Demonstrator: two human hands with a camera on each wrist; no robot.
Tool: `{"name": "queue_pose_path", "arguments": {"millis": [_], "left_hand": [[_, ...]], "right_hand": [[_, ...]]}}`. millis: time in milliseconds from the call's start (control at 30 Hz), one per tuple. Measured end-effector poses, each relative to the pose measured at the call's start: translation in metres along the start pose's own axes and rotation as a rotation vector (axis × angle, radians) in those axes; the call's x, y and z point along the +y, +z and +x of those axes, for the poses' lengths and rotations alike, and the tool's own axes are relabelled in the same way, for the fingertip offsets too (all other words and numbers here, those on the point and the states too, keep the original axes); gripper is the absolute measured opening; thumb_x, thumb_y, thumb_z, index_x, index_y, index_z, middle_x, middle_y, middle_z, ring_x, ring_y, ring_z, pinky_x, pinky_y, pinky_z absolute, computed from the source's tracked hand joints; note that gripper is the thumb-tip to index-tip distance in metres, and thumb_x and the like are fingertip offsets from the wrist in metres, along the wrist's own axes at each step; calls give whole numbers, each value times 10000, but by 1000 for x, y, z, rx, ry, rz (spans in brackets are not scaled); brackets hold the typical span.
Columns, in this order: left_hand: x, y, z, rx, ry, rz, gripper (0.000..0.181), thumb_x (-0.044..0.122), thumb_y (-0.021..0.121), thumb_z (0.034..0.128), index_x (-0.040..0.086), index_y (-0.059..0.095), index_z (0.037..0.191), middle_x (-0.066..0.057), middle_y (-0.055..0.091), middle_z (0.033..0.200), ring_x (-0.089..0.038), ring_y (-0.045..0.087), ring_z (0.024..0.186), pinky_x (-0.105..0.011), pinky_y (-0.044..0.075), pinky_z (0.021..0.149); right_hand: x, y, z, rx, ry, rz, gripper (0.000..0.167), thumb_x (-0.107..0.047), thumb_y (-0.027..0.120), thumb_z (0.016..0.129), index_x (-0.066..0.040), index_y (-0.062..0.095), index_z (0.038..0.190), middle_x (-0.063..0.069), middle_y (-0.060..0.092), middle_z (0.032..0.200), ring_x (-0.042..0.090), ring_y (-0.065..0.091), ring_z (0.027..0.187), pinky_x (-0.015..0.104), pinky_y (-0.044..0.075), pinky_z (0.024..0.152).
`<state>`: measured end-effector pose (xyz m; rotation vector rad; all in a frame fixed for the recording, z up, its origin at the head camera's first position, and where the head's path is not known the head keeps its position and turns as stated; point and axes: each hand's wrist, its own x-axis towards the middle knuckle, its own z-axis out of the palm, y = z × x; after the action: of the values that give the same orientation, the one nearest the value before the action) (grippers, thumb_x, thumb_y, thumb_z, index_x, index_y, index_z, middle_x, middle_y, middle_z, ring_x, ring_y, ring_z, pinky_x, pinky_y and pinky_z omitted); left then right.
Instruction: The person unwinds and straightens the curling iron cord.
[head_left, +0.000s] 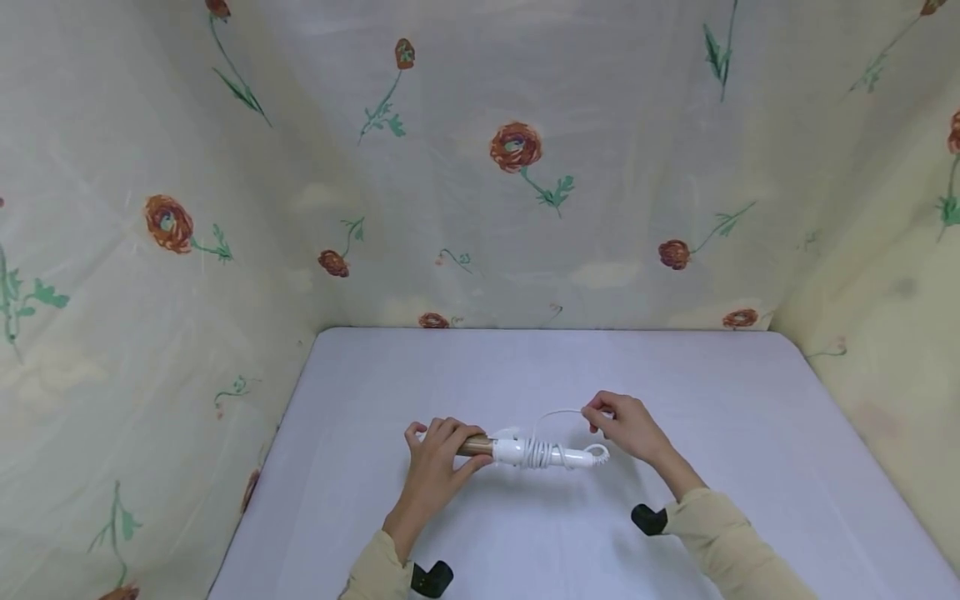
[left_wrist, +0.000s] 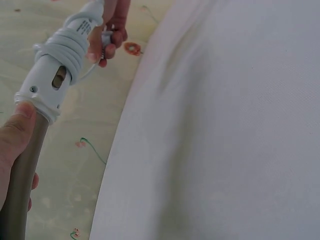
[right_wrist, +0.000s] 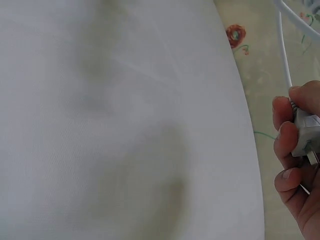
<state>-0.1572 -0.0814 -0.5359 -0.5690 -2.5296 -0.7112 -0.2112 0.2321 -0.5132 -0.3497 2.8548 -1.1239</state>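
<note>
A curling iron with a white handle (head_left: 510,452) and a brown-gold barrel (left_wrist: 29,160) is held sideways above the table. My left hand (head_left: 437,468) (left_wrist: 15,140) grips the barrel, its thumb against the collar of the handle. White cord (head_left: 537,454) (left_wrist: 64,49) is wound in several turns round the handle. My right hand (head_left: 628,425) (right_wrist: 297,145), to the right of the handle, pinches the plug (right_wrist: 306,131) at the cord's free end. A stretch of cord (head_left: 558,412) arcs from the coil to those fingers.
The table has a white cover (head_left: 375,375). Floral cloth (head_left: 450,167) hangs behind it and at both sides. A black piece (head_left: 432,579) is at the left sleeve, another (head_left: 648,519) at the right sleeve.
</note>
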Motion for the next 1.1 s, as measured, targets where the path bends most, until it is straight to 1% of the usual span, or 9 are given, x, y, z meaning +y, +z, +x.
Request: {"name": "queue_pose_path", "arguments": {"millis": [133, 233, 467, 600, 700, 900, 967, 1100], "left_hand": [[1, -1, 1, -9, -7, -9, 399, 503, 693, 762, 262, 646, 1077, 101, 615, 967, -111, 504, 923, -502, 207, 917], [1, -2, 2, -18, -12, -7, 389, 496, 692, 770, 261, 645, 1076, 97, 616, 968, -116, 507, 927, -503, 208, 917], [-1, -1, 1, -22, -22, 21, 396, 485, 715, 755, 255, 649, 1070, 86, 621, 949, -127, 516, 912, -494, 210, 911], [-3, 1, -1, -26, -25, 30, 402, 506, 700, 759, 261, 648, 1074, 93, 619, 952, -119, 514, 911, -489, 209, 906], [-3, 2, -2, -37, -39, 22, 404, 525, 676, 769, 269, 645, 1079, 100, 616, 957, -115, 510, 914, -488, 205, 909], [-2, 0, 1, -53, -67, 10, 383, 507, 669, 785, 271, 644, 1085, 97, 606, 960, -118, 499, 932, -489, 188, 926], [-2, 0, 2, -52, -66, 16, 383, 498, 679, 781, 269, 644, 1087, 97, 605, 961, -120, 499, 934, -491, 190, 927], [-2, 1, 4, -52, -63, 20, 386, 502, 675, 783, 274, 640, 1093, 94, 606, 965, -122, 501, 934, -491, 188, 927]], "right_hand": [[-2, -4, 1, 27, -9, -20, 178, -234, 581, 937, -67, 642, 925, -18, 623, 702, 114, 476, 617, 241, 368, 538], [-3, -6, 1, 54, -21, -26, 172, -242, 586, 936, -81, 644, 915, -25, 621, 701, 118, 465, 621, 240, 361, 551], [-7, -8, -1, 87, -30, -31, 187, -267, 580, 939, -94, 646, 913, -24, 632, 704, 121, 493, 657, 246, 385, 591], [-10, -10, -4, 119, -32, -38, 173, -267, 583, 939, -109, 644, 906, -19, 634, 706, 122, 505, 665, 249, 393, 598], [-14, -12, -8, 137, -33, -42, 169, -272, 581, 940, -117, 642, 909, -25, 632, 713, 116, 513, 664, 245, 401, 595], [-26, -19, -16, 157, -44, -13, 189, -274, 574, 947, -98, 640, 938, 3, 646, 739, 100, 511, 632, 232, 410, 554], [-29, -22, -18, 160, -52, 4, 195, -274, 575, 947, -90, 638, 942, 13, 648, 742, 88, 497, 596, 229, 401, 522], [-33, -26, -19, 172, -71, 15, 166, -265, 580, 945, -109, 633, 935, 13, 644, 742, 66, 439, 511, 229, 364, 461]]}}
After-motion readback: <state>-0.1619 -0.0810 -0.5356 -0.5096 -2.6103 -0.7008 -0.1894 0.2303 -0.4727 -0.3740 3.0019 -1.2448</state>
